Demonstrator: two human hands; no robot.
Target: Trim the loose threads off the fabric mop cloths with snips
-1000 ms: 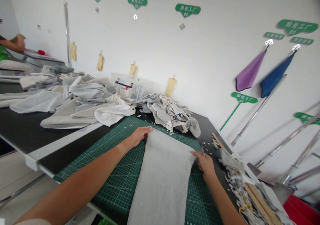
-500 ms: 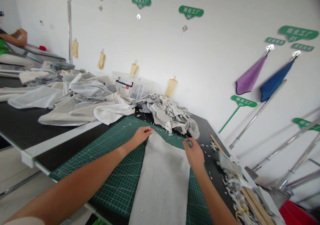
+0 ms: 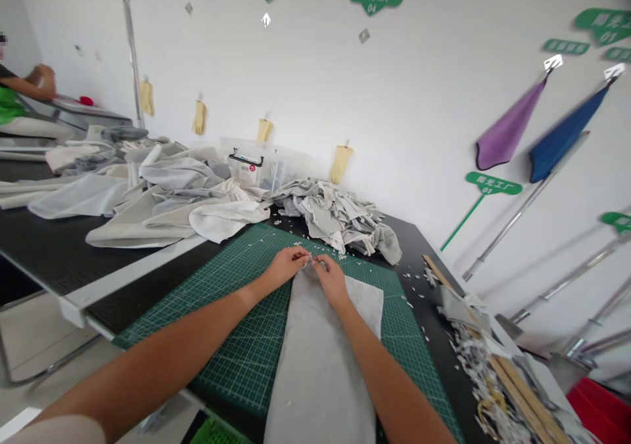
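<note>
A long piece of light grey cloth point(image 3: 320, 358) lies over the green cutting mat point(image 3: 236, 358), running toward me. My left hand point(image 3: 286, 265) is closed, pinching the far left corner of this cloth between thumb and fingers. Close against it, my right hand point(image 3: 331, 280) is closed around what looks like small scissors point(image 3: 322, 264), mostly hidden by the fingers. Their tip points at the pinched corner. The cloth's far right corner rests flat on the mat, with my right forearm crossing above the cloth.
Larger grey cloths point(image 3: 162, 194) lie heaped at the left, and a pile of cut pieces point(image 3: 340, 214) sits beyond the mat. Behind them stands a clear plastic box point(image 3: 246, 168). Wooden strips point(image 3: 513, 385) and scraps line the right edge. Another person point(image 3: 24, 96) is at far left.
My right hand has moved left from the cloth's far right corner to the left corner, bringing the scissors beside my left hand. My left hand still pinches the cloth. The view has shifted slightly.
</note>
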